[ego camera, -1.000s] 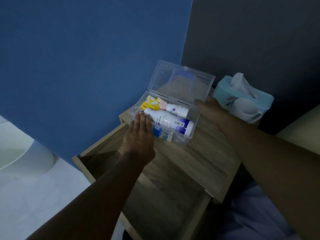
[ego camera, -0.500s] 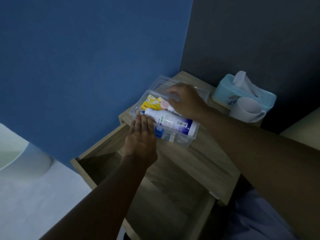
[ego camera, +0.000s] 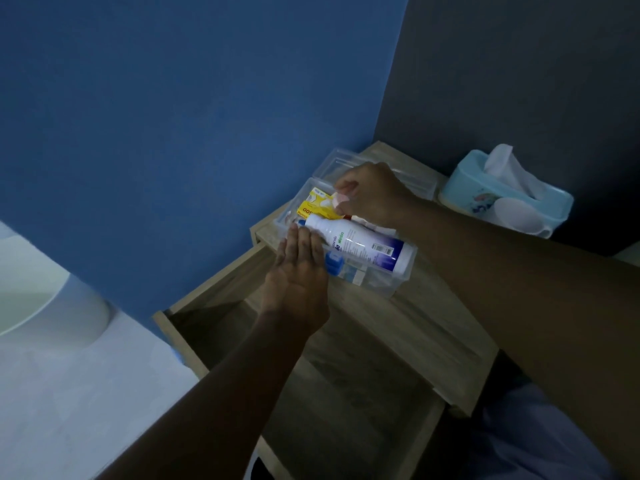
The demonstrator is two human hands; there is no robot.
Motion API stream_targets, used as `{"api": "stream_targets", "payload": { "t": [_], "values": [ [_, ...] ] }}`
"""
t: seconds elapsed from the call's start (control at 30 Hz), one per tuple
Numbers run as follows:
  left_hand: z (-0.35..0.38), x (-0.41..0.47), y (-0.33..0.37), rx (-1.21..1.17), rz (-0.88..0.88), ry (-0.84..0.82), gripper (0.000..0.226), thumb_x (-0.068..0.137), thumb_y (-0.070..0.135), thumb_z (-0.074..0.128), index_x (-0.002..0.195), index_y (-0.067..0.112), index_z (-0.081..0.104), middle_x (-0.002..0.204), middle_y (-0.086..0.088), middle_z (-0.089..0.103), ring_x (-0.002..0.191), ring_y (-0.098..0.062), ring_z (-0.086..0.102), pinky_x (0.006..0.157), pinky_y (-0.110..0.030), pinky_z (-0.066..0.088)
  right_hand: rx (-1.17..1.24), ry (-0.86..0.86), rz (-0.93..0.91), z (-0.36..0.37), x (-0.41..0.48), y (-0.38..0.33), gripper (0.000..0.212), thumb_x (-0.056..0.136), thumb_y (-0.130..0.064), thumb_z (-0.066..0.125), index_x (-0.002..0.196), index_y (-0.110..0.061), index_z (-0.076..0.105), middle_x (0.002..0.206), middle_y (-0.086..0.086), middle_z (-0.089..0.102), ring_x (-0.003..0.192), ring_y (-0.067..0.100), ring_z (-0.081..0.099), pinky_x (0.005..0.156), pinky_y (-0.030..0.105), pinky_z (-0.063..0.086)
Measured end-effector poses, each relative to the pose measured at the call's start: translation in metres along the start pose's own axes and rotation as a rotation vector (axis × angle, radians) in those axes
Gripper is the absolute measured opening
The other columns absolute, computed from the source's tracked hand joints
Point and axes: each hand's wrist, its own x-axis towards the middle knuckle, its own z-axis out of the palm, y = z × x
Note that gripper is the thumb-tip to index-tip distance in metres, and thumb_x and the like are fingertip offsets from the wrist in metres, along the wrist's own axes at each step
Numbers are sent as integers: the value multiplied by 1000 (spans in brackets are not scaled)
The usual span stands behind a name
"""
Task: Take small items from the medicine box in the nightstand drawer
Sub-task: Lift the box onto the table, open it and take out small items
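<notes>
So, digging in the medicine box [ego camera: 398,285]

Right hand [ego camera: 375,195] pinches a pink-capped item [ego camera: 341,199]; left hand [ego camera: 298,271] lies flat, open, against the box front.

Both forearms bare, no sleeves in view, no watch, no bracelet. Left hand [ego camera: 298,275]: no ring visible, nails not readable in dim light. Right hand [ego camera: 374,195]: also no ring visible, short nails on thumb and forefinger. Below right forearm, at picture's lower right corner: pale bluish-white cloth [ego camera: 540,438], loose folds, probably garment on lap.
</notes>
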Motion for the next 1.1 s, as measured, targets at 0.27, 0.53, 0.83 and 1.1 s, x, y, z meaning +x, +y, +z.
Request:
{"api": "stream_targets", "payload": {
  "t": [0.27,0.53,0.83,1.1],
  "values": [
    [-37,3,-5,-116,-35,-189,89,87,16,54,156,7,-1,166,-11,-5,153,-26,-4,119,-43,27,68,12,13,-64,-54,-17,28,72,-24,83,99,-19,80,90,-9,74,79,1,66,71,13,48],
    [-107,-21,37,-1386,-117,-52,39,99,9,51,138,9,54,137,-10,60,120,-23,62,88,-16,49,152,-10,-63,-124,-127,-44,37,76,-22,84,111,-13,74,87,-7,73,72,-5,62,70,6,49],
    [-159,-76,107,-2091,-61,40,31,100,16,51,117,-5,65,109,-16,74,108,-26,70,90,-28,57,168,67,-215,-181,-194,-79,15,87,-17,75,100,-9,78,92,-1,75,87,13,72,84,35,59],
    [-171,-98,121,-2296,-75,-20,32,98,16,55,119,-6,64,117,-18,71,109,-24,69,92,-28,57,189,53,-318,-199,-219,-86,26,80,-10,80,105,-14,78,85,-11,68,81,0,67,77,14,50]
  ]
}}
